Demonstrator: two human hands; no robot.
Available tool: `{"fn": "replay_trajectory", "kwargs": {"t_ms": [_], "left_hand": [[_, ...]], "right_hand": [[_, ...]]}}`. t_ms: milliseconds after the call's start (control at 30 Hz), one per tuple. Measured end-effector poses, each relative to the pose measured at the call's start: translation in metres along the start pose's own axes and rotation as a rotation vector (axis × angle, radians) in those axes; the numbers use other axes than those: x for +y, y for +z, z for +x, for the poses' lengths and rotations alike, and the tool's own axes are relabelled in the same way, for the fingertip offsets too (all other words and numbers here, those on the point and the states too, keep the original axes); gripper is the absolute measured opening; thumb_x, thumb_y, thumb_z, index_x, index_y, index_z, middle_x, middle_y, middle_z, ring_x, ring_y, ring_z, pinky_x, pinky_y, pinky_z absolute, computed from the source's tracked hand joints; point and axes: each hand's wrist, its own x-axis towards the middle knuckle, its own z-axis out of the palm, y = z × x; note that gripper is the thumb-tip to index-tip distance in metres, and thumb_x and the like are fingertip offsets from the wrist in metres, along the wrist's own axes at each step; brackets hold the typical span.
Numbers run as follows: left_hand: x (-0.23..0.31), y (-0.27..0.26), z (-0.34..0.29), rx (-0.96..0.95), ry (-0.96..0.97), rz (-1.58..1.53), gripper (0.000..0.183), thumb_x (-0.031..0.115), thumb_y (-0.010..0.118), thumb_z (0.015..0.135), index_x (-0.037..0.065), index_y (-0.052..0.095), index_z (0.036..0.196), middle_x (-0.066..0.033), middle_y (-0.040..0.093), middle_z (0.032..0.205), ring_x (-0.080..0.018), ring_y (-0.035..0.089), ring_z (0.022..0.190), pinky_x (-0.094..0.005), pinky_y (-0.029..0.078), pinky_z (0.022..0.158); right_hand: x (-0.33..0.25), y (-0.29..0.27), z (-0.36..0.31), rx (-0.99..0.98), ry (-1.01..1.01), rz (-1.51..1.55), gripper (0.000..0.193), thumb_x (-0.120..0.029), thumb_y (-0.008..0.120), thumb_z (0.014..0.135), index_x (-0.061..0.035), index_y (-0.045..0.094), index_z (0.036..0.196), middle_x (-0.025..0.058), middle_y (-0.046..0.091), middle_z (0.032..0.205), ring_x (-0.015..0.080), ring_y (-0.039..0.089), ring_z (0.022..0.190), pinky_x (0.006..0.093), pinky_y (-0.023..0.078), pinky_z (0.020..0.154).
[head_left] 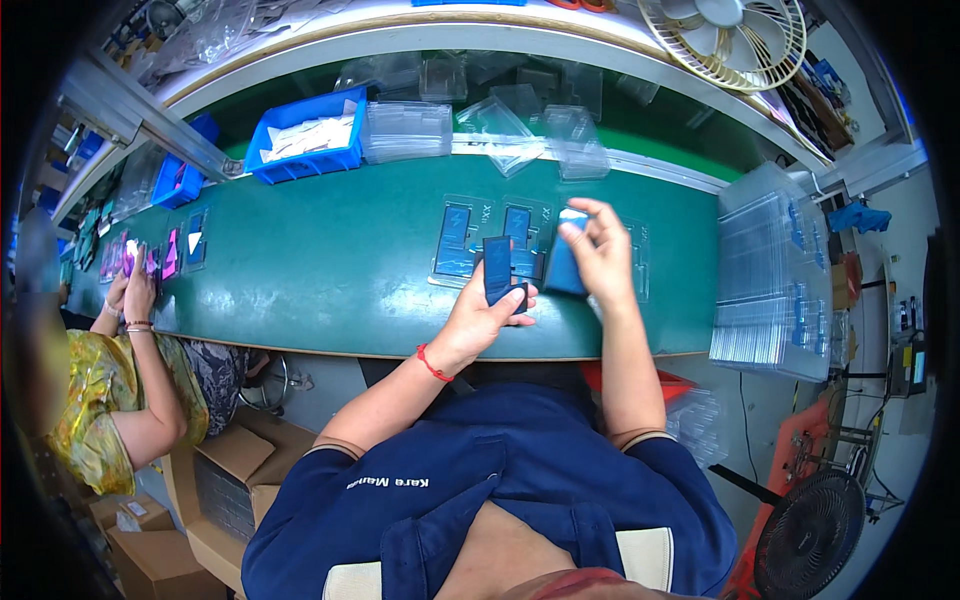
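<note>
The left hand's point(478, 318) fingers pinch a black slab point(496, 262) near its lower end, thumb on its face, above the desk point(340, 265). The right hand's point(606, 264) thumb and fingers are bent at the upper end of a blue block point(566, 270); whether they grip it, I cannot tell. For good handling, hold the slab by its edges, without bending it, and keep the wrist off the trays beside it. Just beyond, the left tray point(479, 226) and middle tray point(541, 232) each carry a dark slab. At the desk's back, a blue bin point(262, 142) holds white pieces, next to stacked clear trays point(408, 132). A tall tray stack point(768, 285) stands at the right end.
</note>
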Motion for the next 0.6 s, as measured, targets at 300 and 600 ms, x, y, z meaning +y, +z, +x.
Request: {"fn": "replay_trajectory", "kwargs": {"t_ms": [300, 600], "left_hand": [[0.006, -0.008, 0.002, 0.058, 0.017, -0.018, 0.067, 0.0, 0.051, 0.093, 0.013, 0.015, 0.147, -0.0138, 0.057, 0.11, -0.0212, 0.059, 0.099, -0.0368, 0.055, 0.084], [-0.016, 0.019, 0.034, -0.175, 0.281, 0.321, 0.075, -0.004, 0.051, 0.092, 0.011, 0.005, 0.15, -0.0092, 0.046, 0.127, -0.0162, 0.047, 0.117, -0.0286, 0.043, 0.096]], "right_hand": [[0.013, -0.015, 0.009, 0.195, -0.404, -0.947, 0.03, -0.027, 0.075, 0.073, -0.0115, 0.068, 0.097, 0.0053, 0.057, 0.095, 0.0237, 0.051, 0.096, 0.0403, 0.033, 0.088], [-0.01, 0.002, -0.043, -0.071, -0.113, -0.031, 0.011, -0.008, 0.069, 0.081, -0.0016, 0.061, 0.08, 0.0062, 0.061, 0.073, 0.0116, 0.057, 0.068, 0.0286, 0.046, 0.062]]}}
